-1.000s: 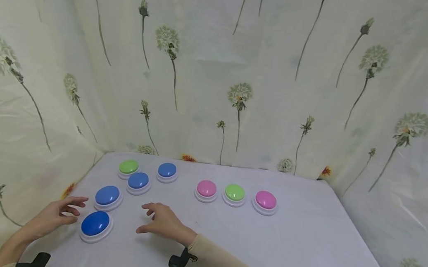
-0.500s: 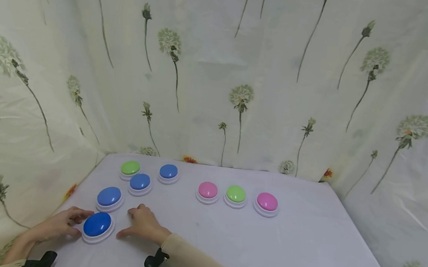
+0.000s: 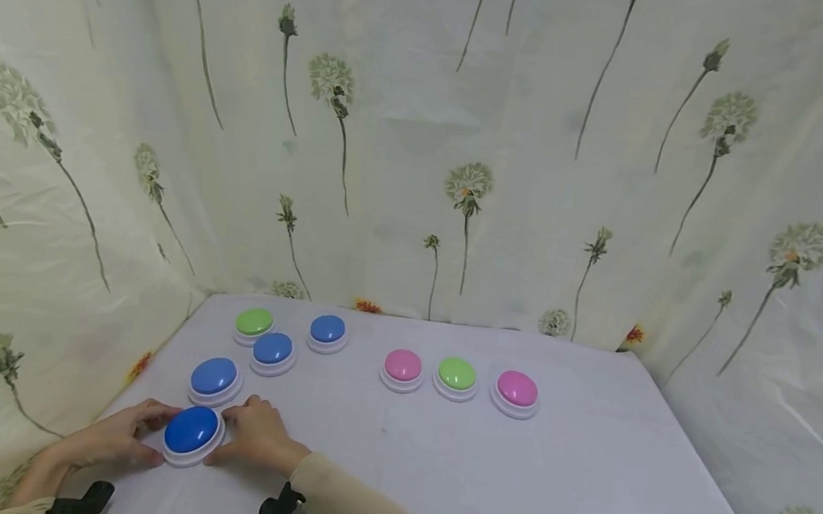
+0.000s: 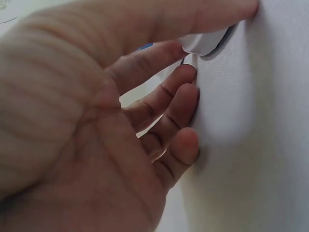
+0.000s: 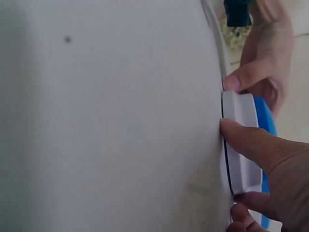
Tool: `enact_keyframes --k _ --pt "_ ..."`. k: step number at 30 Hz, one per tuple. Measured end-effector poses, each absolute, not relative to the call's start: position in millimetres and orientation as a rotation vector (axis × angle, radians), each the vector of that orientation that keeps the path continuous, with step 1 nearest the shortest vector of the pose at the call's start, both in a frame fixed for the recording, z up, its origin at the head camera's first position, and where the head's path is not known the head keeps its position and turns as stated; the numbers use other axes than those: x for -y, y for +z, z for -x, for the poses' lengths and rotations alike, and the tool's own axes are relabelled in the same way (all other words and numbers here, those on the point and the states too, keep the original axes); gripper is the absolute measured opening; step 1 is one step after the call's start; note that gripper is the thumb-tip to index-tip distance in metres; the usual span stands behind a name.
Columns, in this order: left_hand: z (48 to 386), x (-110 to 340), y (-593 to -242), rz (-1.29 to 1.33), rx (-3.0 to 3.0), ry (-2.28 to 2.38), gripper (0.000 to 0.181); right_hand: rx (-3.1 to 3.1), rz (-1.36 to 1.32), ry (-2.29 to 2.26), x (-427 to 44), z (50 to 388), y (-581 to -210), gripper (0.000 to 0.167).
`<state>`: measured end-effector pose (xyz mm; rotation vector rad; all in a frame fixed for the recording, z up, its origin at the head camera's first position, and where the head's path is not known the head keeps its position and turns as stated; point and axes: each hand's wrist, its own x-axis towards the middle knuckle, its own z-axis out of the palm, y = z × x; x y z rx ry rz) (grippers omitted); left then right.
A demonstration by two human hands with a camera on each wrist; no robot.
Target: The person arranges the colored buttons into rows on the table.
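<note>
Now the right hand (image 3: pixel 256 435) has closed the gap it showed half a second ago and grips the nearest blue button (image 3: pixel 191 428) at three o'clock, its thumb and index finger set against the white base (image 5: pixel 243 107). Opposite, at nine o'clock, the left hand (image 3: pixel 109 436) holds the same base between thumb and index fingertip, its other fingers loosely bent near the surface. A second ago both hands were apart from it; reaching seems to have given way to a two-handed hold, while the button itself sits flat on the white table (image 3: pixel 582 476), apparently not lifted.

Outward from that button, a second blue button (image 3: pixel 214 374) stands just beyond, between twelve and one. Further off, a green button (image 3: pixel 254 321) lies towards one, a third blue button (image 3: pixel 272 347) and a far blue button (image 3: pixel 328 328) between one and two. Well apart, past two o'clock, come pink, green and pink buttons (image 3: pixel 402 365), all untouched.
</note>
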<state>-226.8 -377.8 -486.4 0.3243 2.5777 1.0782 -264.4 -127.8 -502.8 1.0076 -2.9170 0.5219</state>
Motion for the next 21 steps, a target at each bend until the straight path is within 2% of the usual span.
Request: enact_keyframes --k 12,21 --pt "227 372 -490 -0.344 -2.608 1.053 0.077 2.893 -1.028 0.549 130 261 -504 0.063" --pt "225 364 -484 -0.253 -2.586 1.056 0.084 2.925 -1.077 0.617 123 265 -503 0.066"
